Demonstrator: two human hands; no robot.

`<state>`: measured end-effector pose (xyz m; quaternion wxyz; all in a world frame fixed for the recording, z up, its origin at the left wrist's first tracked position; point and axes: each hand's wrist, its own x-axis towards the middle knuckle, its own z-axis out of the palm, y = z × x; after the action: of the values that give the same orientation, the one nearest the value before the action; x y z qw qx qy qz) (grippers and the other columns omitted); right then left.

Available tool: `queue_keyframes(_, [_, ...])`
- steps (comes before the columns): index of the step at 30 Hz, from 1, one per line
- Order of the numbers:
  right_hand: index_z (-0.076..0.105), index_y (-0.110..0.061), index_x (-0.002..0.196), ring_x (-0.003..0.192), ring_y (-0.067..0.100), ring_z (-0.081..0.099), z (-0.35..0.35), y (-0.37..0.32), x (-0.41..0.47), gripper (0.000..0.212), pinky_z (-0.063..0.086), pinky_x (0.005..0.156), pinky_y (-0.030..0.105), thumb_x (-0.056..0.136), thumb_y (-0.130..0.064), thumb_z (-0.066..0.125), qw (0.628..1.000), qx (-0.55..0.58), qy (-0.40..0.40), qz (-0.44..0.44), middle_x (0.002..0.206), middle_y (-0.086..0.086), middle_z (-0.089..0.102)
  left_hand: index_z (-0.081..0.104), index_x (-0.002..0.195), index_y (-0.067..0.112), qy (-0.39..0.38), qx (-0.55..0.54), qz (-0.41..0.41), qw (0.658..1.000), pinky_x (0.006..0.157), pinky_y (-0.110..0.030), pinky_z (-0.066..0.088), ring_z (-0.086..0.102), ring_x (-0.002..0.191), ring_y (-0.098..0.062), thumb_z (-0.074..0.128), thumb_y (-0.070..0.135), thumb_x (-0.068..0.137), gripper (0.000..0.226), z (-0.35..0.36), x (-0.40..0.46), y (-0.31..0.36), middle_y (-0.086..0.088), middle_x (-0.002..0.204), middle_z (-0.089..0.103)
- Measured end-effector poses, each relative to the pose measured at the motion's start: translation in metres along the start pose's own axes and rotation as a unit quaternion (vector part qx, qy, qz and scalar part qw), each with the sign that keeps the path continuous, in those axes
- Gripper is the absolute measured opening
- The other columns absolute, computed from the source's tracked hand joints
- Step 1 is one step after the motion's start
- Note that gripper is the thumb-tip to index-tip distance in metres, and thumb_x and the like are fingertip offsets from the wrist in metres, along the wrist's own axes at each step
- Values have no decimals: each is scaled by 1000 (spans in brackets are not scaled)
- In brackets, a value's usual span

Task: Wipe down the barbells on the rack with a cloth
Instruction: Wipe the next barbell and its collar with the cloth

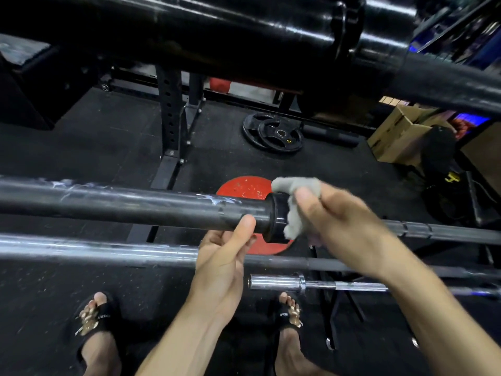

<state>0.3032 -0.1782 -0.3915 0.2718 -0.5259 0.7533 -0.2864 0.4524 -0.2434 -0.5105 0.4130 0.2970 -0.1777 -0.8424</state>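
Two bare hands work at the collar of a dark barbell point(122, 206) that runs horizontally across the middle left of the frame. The left hand point(225, 256), at lower centre, cups the sleeve from beneath, its thumb curled up against the near side just left of the collar point(279, 221). The right hand point(339, 221), at centre right, pinches a grey cloth point(294, 210) between thumb and fingers and presses it against the collar's right face; the cloth wraps over the top of the collar and hangs down in front of it. A second barbell point(95, 248) lies parallel just below the first, and a shorter chrome bar point(276, 283) sits lower, at centre right. A thick black bar point(244, 25) crosses the top of the frame. On the black rubber floor beyond, a red weight plate point(244, 187) lies partly hidden behind the collar, and two black plates point(273, 134) overlap at upper centre beside a rack upright point(169, 115). Cardboard boxes point(401, 134) stand at the right edge. Two feet in black slides point(97, 321) appear along the bottom.
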Motion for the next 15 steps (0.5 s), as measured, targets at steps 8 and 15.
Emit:
queue_keyframes(8, [61,-25,118,103,16,65,22,-30,11,30,47,91,34,108,-40,37,979,-202,-32,5,104,-8,68,69,99,7,-41,-6,2,999,94,-30,57,70,99,-19,88,13,70,35,-4,-3,5,-8,97,74])
queue_keyframes(15, [65,-20,119,113,21,63,24,-18,10,41,48,92,35,108,-42,31,964,-259,-1,-68,113,-3,70,67,98,9,-60,-2,19,998,101,-34,55,69,96,-20,93,24,68,43,-5,-1,1,-4,89,73])
